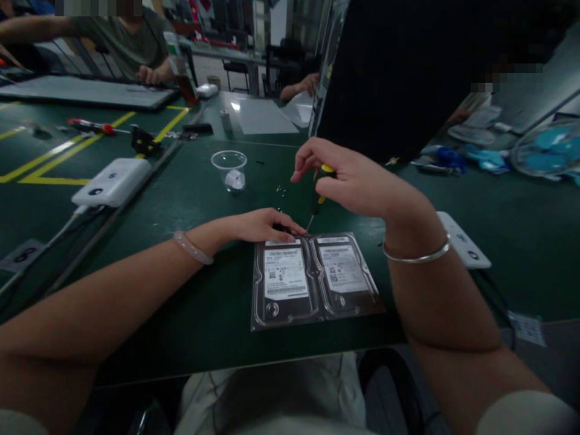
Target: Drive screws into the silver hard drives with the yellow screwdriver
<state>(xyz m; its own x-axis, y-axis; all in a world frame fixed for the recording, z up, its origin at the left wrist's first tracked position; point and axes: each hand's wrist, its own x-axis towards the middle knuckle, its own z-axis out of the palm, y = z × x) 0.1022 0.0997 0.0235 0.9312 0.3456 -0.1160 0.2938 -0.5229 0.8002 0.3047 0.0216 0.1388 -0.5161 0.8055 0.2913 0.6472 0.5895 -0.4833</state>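
Two hard drives lie side by side on the green table, a left drive and a right drive, labels facing up. My right hand is closed around a black and yellow screwdriver, held upright with a slight tilt. The screwdriver's tip meets the far edge of the drives, near where the two adjoin. My left hand rests on the far edge of the left drive, its fingertips close to the tip. Whether those fingers pinch anything is too small to tell. Several tiny screws lie beyond the drives.
Past my left hand stands a clear plastic cup with something white inside. White power strips sit at left and right. A large black panel rises at the back right. Other people are across the table, near a bottle.
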